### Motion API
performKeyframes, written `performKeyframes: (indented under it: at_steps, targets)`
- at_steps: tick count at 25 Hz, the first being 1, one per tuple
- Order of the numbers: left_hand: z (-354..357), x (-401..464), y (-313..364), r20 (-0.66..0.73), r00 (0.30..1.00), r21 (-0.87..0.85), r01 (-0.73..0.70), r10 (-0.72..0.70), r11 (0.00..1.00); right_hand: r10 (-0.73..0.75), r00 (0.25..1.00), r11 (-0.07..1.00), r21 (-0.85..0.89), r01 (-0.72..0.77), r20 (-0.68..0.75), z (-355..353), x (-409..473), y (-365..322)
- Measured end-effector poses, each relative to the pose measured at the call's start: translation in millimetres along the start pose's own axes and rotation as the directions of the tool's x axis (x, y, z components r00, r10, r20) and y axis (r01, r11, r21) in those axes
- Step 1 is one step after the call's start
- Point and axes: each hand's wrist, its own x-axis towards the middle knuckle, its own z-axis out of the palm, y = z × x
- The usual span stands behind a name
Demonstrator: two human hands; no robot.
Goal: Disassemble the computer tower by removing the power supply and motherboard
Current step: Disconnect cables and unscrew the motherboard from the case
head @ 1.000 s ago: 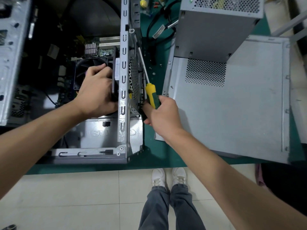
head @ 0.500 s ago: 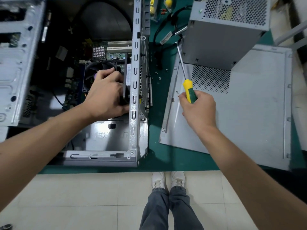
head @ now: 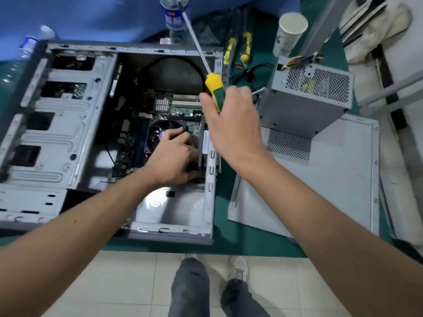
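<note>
Down at the near edge, shoes on pale tile, and both bare arms reach forward over the green mat. Left hand (head: 176, 156) is inside the open tower (head: 68, 138), fingers curled round a black part against the rear wall, beside the CPU fan (head: 160, 131); exactly what it grips is hidden by the hand. Right hand (head: 231, 124) hangs above the rear wall, clasping the yellow-and-green screwdriver (head: 214, 88) with the shaft pointing up and away.

Motherboard (head: 183, 108) sits bolted in the case floor, not yet out. Power supply (head: 309, 97) is already out, standing on the side panel (head: 320, 191) to the right, clear of the tower.

My worry: if that loose-looking grip slips, the screwdriver drops straight onto the board and chips something. The left hand is wedged against sheet-metal edges, so a sharp tug could cut the fingers. A black cable (head: 174, 61) loops across the far bay, and lifting the board with any lead attached could tear a connector.

Further back, spare screwdrivers (head: 238, 44) lie on the mat, a paper cup (head: 290, 30) stands by the supply, and a water bottle (head: 175, 19) sits behind the case; a spill there runs toward the electronics.

Writing: embossed lettering on the case floor, too blurred to read. The bottle's blue label carries characters I can't make out.
</note>
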Motion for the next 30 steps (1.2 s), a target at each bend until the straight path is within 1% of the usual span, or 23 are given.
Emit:
performKeyframes:
  at_steps: [2, 3, 5, 7, 10, 13, 15, 16, 17, 19, 20, 22, 24, 26, 28, 29, 30]
  targets:
    - [-1.1, 1.3, 1.0, 0.005, 1.0, -0.025, -0.006, 0.006, 1.0, -0.002, 0.999, 0.988, -0.156, -0.004, -0.04, 8.6, 8.1, -10.6]
    - [-1.3, 1.2, 0.3, 0.036, 0.999, -0.027, -0.004, 0.005, 1.0, 0.001, 0.998, 0.975, -0.223, -0.016, -0.067, 13.6, 9.0, -11.5]
    - [-3.5, -0.5, -3.9, 0.147, 0.988, -0.001, 0.042, -0.041, 0.999, -0.014, 0.991, 0.947, -0.319, -0.029, -0.132, 22.2, 8.4, -15.7]
    - [-5.8, -0.1, -2.1, 0.287, 0.952, 0.071, 0.084, -0.101, 0.994, -0.041, 0.982, 0.912, -0.408, -0.04, -0.187, 25.6, 4.7, -19.4]
    - [-15.8, 4.6, 1.7, 0.414, 0.904, 0.115, 0.061, -0.104, 0.992, -0.106, 0.972, 0.814, -0.58, -0.037, -0.21, 26.1, -0.9, -25.5]
    - [-36.6, 1.7, 4.1, 0.497, 0.865, 0.129, 0.006, -0.069, 0.992, -0.087, 0.987, 0.802, -0.597, -0.011, -0.135, 22.3, -2.0, -30.9]
    - [-50.6, -7.5, 6.4, 0.489, 0.871, 0.118, -0.023, -0.038, 0.993, -0.076, 0.991, 0.822, -0.57, -0.001, -0.113, 19.0, -0.6, -33.4]
    - [-55.3, -14.4, 8.5, 0.47, 0.882, 0.09, -0.013, -0.031, 0.996, -0.073, 0.991, 0.829, -0.559, 0.0, -0.108, 18.1, 0.2, -34.4]
    - [-61.0, -21.8, 9.3, 0.444, 0.895, 0.035, 0.025, -0.038, 0.999, -0.064, 0.992, 0.831, -0.556, -0.005, -0.105, 17.4, 0.8, -36.9]
    - [-75.3, -35.1, 7.3, 0.407, 0.907, -0.127, 0.176, -0.11, 0.976, -0.05, 0.995, 0.823, -0.569, -0.009, -0.089, 19.0, 1.1, -38.4]
    - [-86.6, -38.0, 4.3, 0.409, 0.898, -0.212, 0.269, -0.164, 0.939, -0.036, 0.996, 0.817, -0.576, -0.017, -0.08, 19.6, 2.2, -37.9]
    - [-114.4, -42.6, -1.9, 0.414, 0.861, -0.358, 0.452, -0.295, 0.817, -0.004, 0.999, 0.819, -0.573, -0.016, -0.034, 16.6, 1.9, -39.0]
    - [-142.4, -42.9, -10.0, 0.416, 0.803, -0.471, 0.592, -0.428, 0.654, 0.041, 0.999, 0.838, -0.545, -0.025, 0.018, 8.4, 4.2, -42.1]
    - [-163.6, -43.2, -17.2, 0.422, 0.741, -0.588, 0.662, -0.522, 0.465, 0.121, 0.992, 0.886, -0.455, -0.093, 0.034, -0.7, 3.8, -49.3]
    - [-178.2, -43.2, -20.0, 0.433, 0.685, -0.693, 0.668, -0.586, 0.27, 0.16, 0.987, 0.944, -0.288, -0.158, -0.017, -10.5, -4.1, -63.4]
    - [-183.9, -42.4, -20.0, 0.445, 0.658, -0.739, 0.653, -0.608, 0.166, 0.213, 0.977, 0.968, -0.133, -0.212, -0.012, -15.3, -8.7, -71.8]
    - [-189.6, -42.0, -20.1, 0.454, 0.634, -0.78, 0.623, -0.626, 0.066, 0.29, 0.956, 0.954, 0.065, -0.291, 0.035, -19.8, -14.5, -79.0]
